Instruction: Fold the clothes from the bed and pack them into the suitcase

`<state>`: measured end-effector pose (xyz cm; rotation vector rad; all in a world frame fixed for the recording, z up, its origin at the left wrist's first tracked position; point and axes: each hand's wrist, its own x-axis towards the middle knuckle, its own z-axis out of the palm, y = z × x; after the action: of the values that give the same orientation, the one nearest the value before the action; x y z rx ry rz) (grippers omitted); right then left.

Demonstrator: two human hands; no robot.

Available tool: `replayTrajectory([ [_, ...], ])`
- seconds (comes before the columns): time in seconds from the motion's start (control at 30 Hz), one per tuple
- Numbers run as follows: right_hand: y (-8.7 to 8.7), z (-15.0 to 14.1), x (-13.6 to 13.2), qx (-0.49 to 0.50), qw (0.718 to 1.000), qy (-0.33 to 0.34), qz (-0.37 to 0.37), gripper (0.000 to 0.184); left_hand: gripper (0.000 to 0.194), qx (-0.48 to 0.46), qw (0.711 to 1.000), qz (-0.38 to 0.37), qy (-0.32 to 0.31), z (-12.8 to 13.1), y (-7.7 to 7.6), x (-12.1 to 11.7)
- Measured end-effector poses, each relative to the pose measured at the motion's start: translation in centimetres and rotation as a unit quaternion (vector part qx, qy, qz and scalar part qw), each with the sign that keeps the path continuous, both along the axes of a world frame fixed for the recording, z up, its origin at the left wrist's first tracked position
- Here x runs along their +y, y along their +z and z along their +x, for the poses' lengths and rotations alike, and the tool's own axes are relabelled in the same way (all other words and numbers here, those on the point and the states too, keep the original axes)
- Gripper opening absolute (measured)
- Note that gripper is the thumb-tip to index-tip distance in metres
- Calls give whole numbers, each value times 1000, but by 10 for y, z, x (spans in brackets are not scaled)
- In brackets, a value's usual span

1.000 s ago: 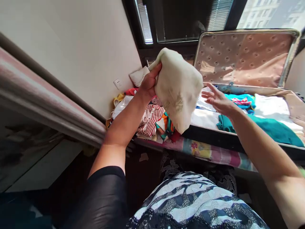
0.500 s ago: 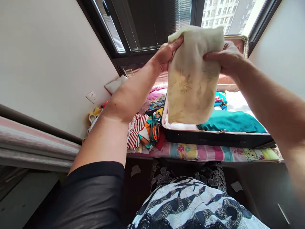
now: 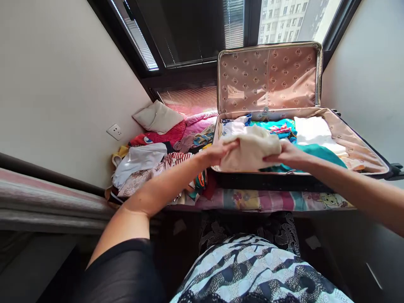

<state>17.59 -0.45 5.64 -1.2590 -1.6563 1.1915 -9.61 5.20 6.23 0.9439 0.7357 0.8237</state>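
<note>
Taking the soft cream cloth (image 3: 252, 153) as the dial's centre, a pink-and-grey striped fabric curtain (image 3: 47, 200) hangs at about eight o'clock; a square white plastic wall socket (image 3: 115, 131) sits at nine, with a crumpled white fabric garment (image 3: 140, 162) nearer on the same line; a pale rectangular fabric pillow (image 3: 158, 118) leans at about ten; a red-and-white striped garment (image 3: 178, 157) lies at nine, partly behind the forearm; the left hand (image 3: 219, 152) is clamped on the cloth's nine-o'clock edge, thumb on top; the cloth itself is held bunched over the near left part of an open, pink-lined rectangular suitcase (image 3: 268, 80), whose lid stands at twelve; whether it touches the contents I cannot tell; the right hand (image 3: 285, 153) is clamped on its three-o'clock edge; beyond, a folded white cloth (image 3: 315, 131) lies between two and three, and a smooth teal cloth (image 3: 322, 152) at three.
</note>
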Motion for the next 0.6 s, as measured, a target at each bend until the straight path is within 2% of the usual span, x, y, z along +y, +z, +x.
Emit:
replayTrajectory([
  [0.07, -25, -3, -17, 6, 997, 34, -65, 65, 47, 43, 995, -47, -74, -6, -38, -9],
  [0.1, -31, -4, -21, 11, 995, 43, -84, 65, 51, 55, 992, -61, -94, -7, -50, -10],
  [0.17, -34, -2, -22, 21, 994, 47, -101, 66, 52, 64, 990, -73, -107, -6, -62, -4],
  [0.3, -27, 7, -8, 41, 991, 48, -121, 69, 43, 76, 988, -71, -114, 3, -60, 18],
  [0.4, -25, 12, -3, 45, 992, 25, -118, 71, 41, 70, 990, -39, -116, 6, -55, 26],
  [0.5, -24, 13, -16, -26, 999, 26, 1, 55, 45, 68, 988, 46, -131, -3, -50, 15],
  [0.53, -24, 12, -25, -62, 995, 48, 61, 47, 46, 79, 981, 90, -150, -8, -48, 7],
  [0.6, -30, 8, -48, -137, 967, 115, 179, 35, 44, 118, 951, 181, -220, -20, -44, -14],
])
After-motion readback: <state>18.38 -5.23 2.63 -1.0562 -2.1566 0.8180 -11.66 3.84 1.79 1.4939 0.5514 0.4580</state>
